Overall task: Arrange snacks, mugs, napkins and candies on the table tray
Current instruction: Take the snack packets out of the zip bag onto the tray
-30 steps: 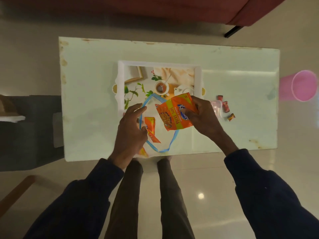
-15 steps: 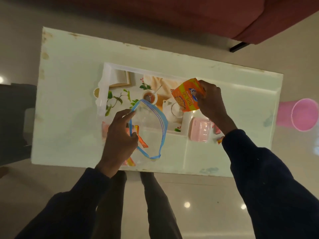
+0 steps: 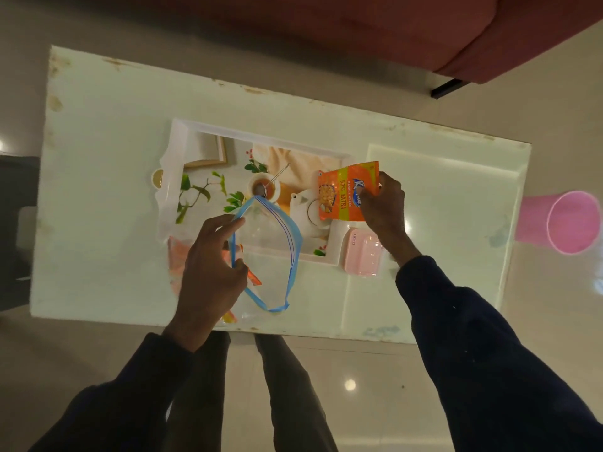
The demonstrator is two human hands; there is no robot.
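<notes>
Right hand [image 3: 383,207] pinches the right edge of an orange snack packet [image 3: 347,194], fingers curled round it, and holds it face up over the right end of the tray. I cannot tell whether the packet touches the tray floor. Left hand [image 3: 208,265] pinches the blue rim of a clear zip bag [image 3: 270,243] between thumb and fingers, so the bag's mouth gapes open.

A pale surface [image 3: 104,158] carries everything. On it lies the white tray [image 3: 176,190] with its printed tea scene, and nothing seems to rest inside it yet. The zip bag hangs across the tray's near rim and reaches down toward the near edge of the surface. Small orange packets [image 3: 253,277] show through its plastic. A pink box [image 3: 363,254] sits just beside the tray's near right corner, under the right wrist.

The step in hand looks like laying the first snack on the tray, with most of the task left to do.

- **Packet on the rim:** it hangs close to the tray's right rim. Let go there, it could land half on the rim and slide off onto the surface.
- **Bag spilling:** the mouth is open and the bag is limp. If the left hand tilts or drops it, the packets inside could spill past the near edge to the floor.
- **Pink box knocked:** the right sleeve, drawing back, could push it out of place.
</notes>
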